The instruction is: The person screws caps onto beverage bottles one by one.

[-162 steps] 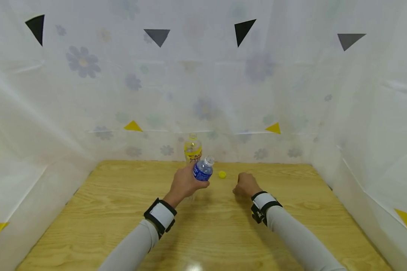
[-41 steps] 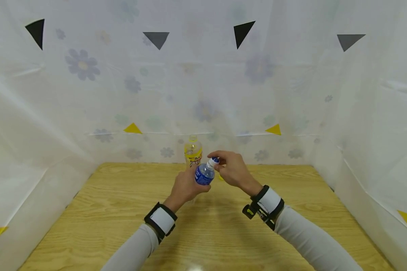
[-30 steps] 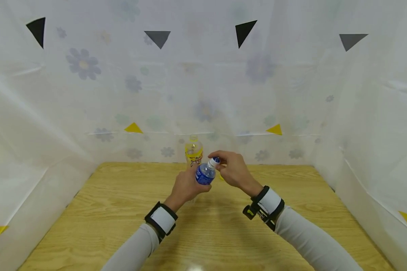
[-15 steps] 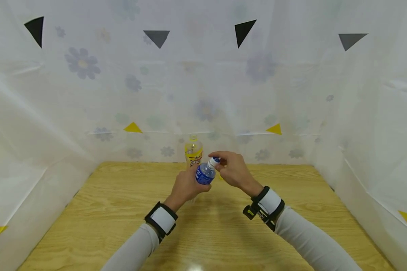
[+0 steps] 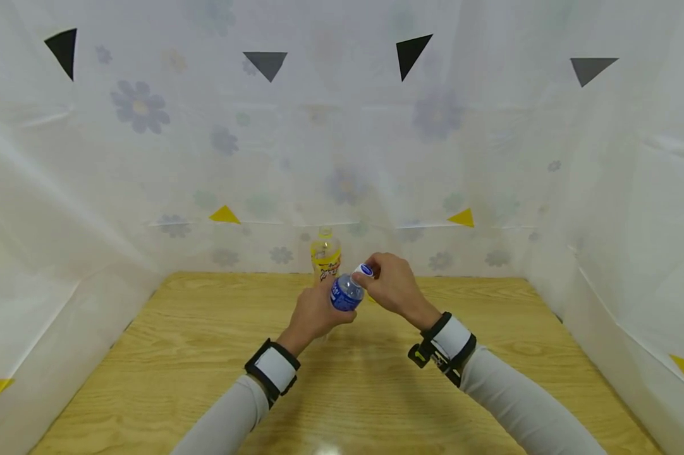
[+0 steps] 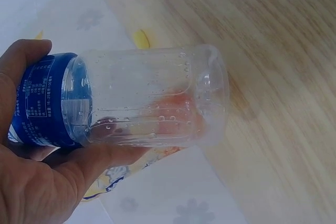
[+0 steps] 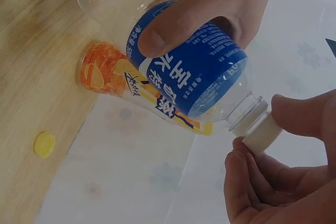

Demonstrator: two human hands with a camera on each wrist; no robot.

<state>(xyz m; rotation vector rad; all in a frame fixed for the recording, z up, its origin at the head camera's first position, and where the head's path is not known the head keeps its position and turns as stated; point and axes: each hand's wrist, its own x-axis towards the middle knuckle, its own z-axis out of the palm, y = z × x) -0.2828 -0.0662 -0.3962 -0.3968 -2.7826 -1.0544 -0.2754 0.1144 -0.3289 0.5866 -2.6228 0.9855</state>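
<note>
My left hand [image 5: 310, 313] grips a clear plastic bottle [image 5: 346, 294] with a blue label, tilted with its neck toward the right. Thumb and fingers wrap the label in the left wrist view, where droplets cling inside the clear lower part [image 6: 142, 98]. At the bottle's mouth, my right hand [image 5: 397, 287] pinches a white cap [image 7: 262, 134] with a blue top between thumb and fingers. Behind the left hand stands a second clear bottle [image 5: 325, 253] with a yellow and orange label and an uncapped mouth; the left hand hides its lower part.
A yellow cap [image 7: 44, 144] lies on the wood-grain table [image 5: 205, 360], mostly hidden behind the right hand in the head view. White flower-printed sheeting [image 5: 342, 139] walls the table at the back and both sides.
Earlier my right hand was low at the table, right of the yellow cap, and the blue-labelled bottle was uncapped. Since half a second ago, the right fingers have shifted around the white cap, showing its blue top.
</note>
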